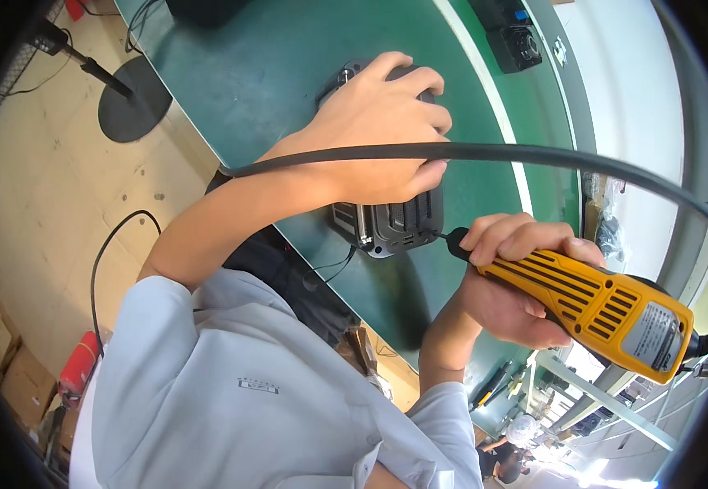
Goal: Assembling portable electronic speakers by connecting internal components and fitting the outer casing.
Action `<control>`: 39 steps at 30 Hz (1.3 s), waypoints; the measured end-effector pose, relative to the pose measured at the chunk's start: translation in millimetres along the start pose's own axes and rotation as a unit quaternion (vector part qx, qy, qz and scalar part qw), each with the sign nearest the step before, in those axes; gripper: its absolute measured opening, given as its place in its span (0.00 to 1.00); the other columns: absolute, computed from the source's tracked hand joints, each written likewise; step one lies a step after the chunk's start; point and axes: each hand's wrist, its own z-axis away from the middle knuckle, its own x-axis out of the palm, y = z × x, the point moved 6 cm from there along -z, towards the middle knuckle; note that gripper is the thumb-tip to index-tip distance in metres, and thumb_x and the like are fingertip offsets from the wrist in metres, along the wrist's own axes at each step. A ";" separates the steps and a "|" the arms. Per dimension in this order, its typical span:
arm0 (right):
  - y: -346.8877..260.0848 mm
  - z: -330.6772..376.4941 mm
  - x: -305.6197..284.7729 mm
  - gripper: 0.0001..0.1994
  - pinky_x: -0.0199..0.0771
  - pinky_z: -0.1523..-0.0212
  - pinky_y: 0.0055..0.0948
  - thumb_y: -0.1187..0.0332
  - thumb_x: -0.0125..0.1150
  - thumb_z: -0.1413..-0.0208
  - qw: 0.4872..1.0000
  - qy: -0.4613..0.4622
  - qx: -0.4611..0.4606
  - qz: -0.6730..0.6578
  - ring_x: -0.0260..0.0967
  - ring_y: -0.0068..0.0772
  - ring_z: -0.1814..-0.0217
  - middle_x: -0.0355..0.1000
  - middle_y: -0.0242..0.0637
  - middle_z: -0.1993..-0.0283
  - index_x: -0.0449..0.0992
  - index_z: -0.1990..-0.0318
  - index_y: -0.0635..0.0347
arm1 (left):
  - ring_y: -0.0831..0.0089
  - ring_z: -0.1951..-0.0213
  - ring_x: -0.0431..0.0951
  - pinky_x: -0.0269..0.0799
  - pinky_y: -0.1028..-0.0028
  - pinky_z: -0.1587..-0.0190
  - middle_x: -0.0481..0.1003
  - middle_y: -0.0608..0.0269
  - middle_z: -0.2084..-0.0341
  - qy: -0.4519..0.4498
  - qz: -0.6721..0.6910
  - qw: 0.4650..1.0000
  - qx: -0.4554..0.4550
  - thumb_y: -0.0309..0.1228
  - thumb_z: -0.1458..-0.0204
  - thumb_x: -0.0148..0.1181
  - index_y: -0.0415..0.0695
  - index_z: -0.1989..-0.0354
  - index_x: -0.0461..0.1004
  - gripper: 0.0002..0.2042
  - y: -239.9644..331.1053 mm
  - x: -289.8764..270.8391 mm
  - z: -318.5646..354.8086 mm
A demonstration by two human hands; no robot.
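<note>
**Driving a screw at the housing edge**

Head view: the black ribbed housing lies on the green surface. Left hand is spread flat on top, pressing it down. Right hand is closed around the yellow electric screwdriver, bit touching the housing's near right corner. Fastening appears under way; the number of screws remaining cannot be determined.
</note>
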 end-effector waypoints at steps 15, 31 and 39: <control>-40.7 -25.3 -6.3 0.46 0.74 0.80 0.39 0.27 0.52 0.40 0.997 -0.032 -0.067 0.013 0.70 0.40 0.75 0.68 0.48 0.65 0.57 0.35 0.64 | 0.54 0.39 0.71 0.60 0.51 0.31 0.79 0.63 0.48 -0.041 -0.038 0.998 0.017 0.33 0.51 0.68 0.50 0.57 0.82 0.12 4.1 5.0 -5.5; 20.0 33.9 -77.8 0.44 0.50 0.23 0.53 0.48 0.61 0.38 0.772 0.073 0.138 0.617 0.50 0.68 0.24 0.56 0.72 0.30 0.54 0.28 0.79 | 0.65 0.37 0.67 0.57 0.66 0.32 0.69 0.54 0.38 0.152 0.391 0.832 -0.362 0.43 0.29 0.50 0.39 0.32 0.62 0.25 -55.3 21.2 72.7; 73.2 105.4 -52.2 0.34 0.48 0.21 0.42 0.46 0.27 0.23 0.908 -0.023 0.393 0.140 0.55 0.48 0.21 0.71 0.50 0.32 0.65 0.28 0.65 | 0.58 0.39 0.74 0.72 0.58 0.37 0.68 0.50 0.36 0.186 0.525 0.733 -0.391 0.43 0.30 0.46 0.42 0.32 0.60 0.24 -44.9 41.2 62.0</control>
